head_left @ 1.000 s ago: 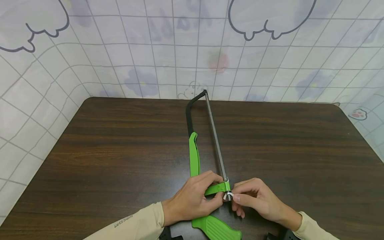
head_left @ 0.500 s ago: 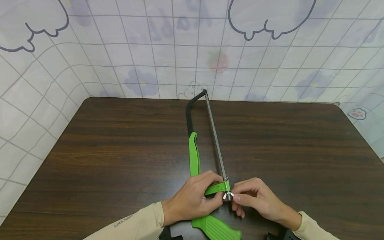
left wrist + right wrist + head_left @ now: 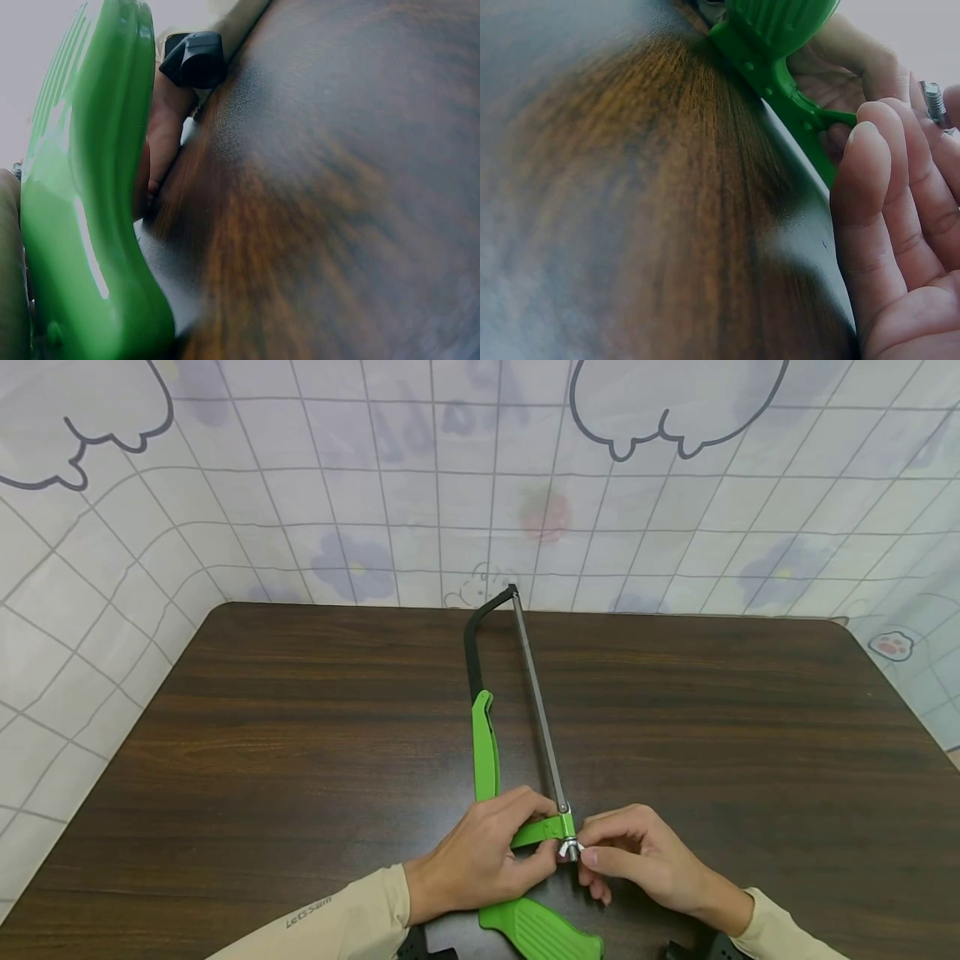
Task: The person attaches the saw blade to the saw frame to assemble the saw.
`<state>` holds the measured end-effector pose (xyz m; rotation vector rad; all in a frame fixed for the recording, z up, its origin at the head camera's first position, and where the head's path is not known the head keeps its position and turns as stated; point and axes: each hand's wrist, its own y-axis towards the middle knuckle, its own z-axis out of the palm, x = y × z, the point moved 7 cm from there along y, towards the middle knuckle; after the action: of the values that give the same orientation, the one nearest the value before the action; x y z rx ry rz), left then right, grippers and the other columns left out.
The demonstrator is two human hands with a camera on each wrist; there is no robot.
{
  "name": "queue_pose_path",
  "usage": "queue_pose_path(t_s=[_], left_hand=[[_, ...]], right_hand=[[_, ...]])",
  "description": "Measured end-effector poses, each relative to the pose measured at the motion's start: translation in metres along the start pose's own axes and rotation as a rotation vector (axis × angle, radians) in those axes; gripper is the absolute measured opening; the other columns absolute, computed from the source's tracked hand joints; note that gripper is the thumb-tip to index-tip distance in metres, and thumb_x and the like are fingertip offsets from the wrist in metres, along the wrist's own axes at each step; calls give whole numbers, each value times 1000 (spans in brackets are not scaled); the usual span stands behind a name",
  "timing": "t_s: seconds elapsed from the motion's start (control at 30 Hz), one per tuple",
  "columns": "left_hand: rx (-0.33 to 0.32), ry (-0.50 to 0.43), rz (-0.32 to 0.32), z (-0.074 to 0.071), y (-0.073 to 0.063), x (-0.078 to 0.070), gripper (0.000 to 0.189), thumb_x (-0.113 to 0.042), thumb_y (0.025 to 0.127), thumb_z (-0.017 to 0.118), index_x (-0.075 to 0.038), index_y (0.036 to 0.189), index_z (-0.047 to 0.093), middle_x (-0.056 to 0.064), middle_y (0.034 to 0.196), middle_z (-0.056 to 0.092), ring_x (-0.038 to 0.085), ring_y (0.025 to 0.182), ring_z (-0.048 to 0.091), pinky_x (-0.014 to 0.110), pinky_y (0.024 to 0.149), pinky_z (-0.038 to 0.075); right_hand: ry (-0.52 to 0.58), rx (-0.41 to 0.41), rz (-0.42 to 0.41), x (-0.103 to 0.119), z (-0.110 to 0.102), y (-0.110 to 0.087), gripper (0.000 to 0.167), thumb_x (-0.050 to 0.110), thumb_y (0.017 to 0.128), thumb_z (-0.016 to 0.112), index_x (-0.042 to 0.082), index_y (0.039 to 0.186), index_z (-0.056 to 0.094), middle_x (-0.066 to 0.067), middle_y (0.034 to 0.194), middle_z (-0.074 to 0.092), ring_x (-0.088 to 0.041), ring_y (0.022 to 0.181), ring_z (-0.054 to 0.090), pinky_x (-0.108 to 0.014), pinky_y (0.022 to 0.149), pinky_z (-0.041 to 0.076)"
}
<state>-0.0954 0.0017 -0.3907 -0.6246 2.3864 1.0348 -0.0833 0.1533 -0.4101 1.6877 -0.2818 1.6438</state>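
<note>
A hacksaw (image 3: 486, 752) with a green body and a black front frame lies on the table, its far end pointing away from me. Its narrow grey blade (image 3: 536, 693) runs along the right side down to a green bracket and a silver wing nut (image 3: 571, 850). My left hand (image 3: 480, 864) reaches over the frame and holds the bracket end between thumb and fingers. At the nut's right wing, my right hand (image 3: 648, 864) pinches with thumb and forefinger. In the left wrist view the green handle (image 3: 97, 187) fills the left side; the right wrist view shows the threaded screw (image 3: 934, 97).
The dark wood table (image 3: 300, 735) extends around the saw on both sides. Behind it hangs a white gridded cloth (image 3: 360, 502) with cloud and flower prints. A black wrist camera (image 3: 199, 64) sits at my right wrist, close over the table.
The wing nut's wings stand at a slightly different angle, and my right fingertips have shifted a little with them. My left hand and the hacksaw stay put.
</note>
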Motion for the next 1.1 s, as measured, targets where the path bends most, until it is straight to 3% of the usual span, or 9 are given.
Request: queue_pose_path(t_s=[0.3,1.1], left_hand=[[-12,2,12,0,-1,-1,22,-7,92,67,-13,113,64,-4,97,66,0,79,54,4,74,45],[0,-15,4,0,-1,0,19,-10,96,64,-13,115,64,-4,93,63,0,72,50,2,67,41]], right_hand=[[7,-15,41,0,1,1,29,-21,98,37,-16,106,65,-30,81,56,-38,58,53,-37,54,58],[3,-14,52,0,3,2,27,-21,98,38,-16,104,64,-31,80,55,-38,58,52,-36,54,58]])
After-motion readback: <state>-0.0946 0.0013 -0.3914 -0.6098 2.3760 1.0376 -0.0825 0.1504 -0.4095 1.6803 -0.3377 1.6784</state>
